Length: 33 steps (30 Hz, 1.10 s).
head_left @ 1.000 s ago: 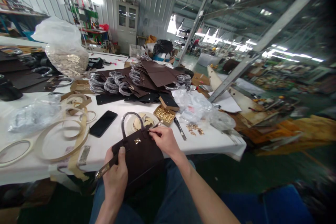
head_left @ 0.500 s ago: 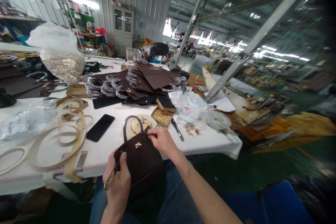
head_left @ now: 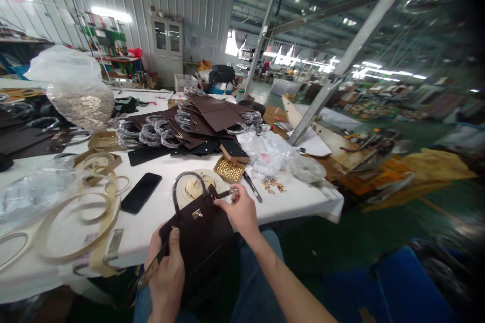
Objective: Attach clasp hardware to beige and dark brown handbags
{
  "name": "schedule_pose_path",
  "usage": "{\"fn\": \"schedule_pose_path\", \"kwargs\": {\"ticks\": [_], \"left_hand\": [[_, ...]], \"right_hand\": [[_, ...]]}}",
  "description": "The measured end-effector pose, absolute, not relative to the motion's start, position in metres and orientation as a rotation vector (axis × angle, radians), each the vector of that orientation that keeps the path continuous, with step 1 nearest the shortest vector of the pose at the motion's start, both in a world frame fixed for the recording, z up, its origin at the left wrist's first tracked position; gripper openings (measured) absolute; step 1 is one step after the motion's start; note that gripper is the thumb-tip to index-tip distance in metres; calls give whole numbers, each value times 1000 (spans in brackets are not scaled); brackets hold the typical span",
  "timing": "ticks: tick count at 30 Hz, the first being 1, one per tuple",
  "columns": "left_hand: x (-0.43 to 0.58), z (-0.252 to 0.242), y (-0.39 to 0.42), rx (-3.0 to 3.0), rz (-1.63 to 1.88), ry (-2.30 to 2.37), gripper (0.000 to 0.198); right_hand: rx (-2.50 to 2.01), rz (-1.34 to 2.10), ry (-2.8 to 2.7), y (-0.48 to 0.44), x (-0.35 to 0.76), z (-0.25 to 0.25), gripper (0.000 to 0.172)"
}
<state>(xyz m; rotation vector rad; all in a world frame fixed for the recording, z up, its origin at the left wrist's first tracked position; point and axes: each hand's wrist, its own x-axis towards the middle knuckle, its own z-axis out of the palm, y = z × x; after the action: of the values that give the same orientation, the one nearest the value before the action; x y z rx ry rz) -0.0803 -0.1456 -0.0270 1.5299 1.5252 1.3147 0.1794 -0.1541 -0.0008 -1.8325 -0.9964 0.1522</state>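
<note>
A dark brown handbag rests over my lap, tilted, with its film-wrapped handle upright and a gold clasp on its front. My left hand is closed round the bag's left side, thumb on the front. A strap with a metal tip sticks out past that hand. At the bag's upper right corner, my right hand pinches the end of a narrow strap, which runs out to the right from the bag. Behind the handle lies a roll of cream tape.
On the white-covered table lie a phone, tweezers, a box of gold studs, loose gold pieces and tape rolls. Brown bag parts are piled behind. A metal post slants up on the right.
My right hand has drawn the strap end out to the right from the bag's corner, where its fingers were pressed before. My left hand still grips the bag. The view has shifted slightly.
</note>
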Motion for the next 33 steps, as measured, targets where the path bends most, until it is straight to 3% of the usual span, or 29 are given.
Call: {"fn": "schedule_pose_path", "kwargs": {"ticks": [2, 4, 8, 14, 20, 26, 33], "left_hand": [[-84, -29, -146, 1527, 1285, 1495, 54], [-85, -29, -147, 1512, 1247, 1458, 55], [-84, -23, -148, 1386, 1226, 1433, 58], [-89, -15, -144, 1349, 1201, 1437, 59], [-87, -17, -147, 1344, 1191, 1522, 61], [-83, -4, -151, 1420, 1217, 1566, 56], [-80, 10, -147, 1173, 1204, 1271, 53]], "right_hand": [[-1789, 157, -783, -167, 186, -9, 102], [-1664, 371, -729, -174, 189, -10, 108], [-1417, 833, -861, -175, 191, 9, 70], [-1406, 937, -1025, -169, 188, 27, 50], [-1506, 732, -1015, -168, 166, 11, 30], [-1639, 445, -948, -164, 147, -1, 32], [-1713, 154, -1006, -165, 138, 6, 19]]}}
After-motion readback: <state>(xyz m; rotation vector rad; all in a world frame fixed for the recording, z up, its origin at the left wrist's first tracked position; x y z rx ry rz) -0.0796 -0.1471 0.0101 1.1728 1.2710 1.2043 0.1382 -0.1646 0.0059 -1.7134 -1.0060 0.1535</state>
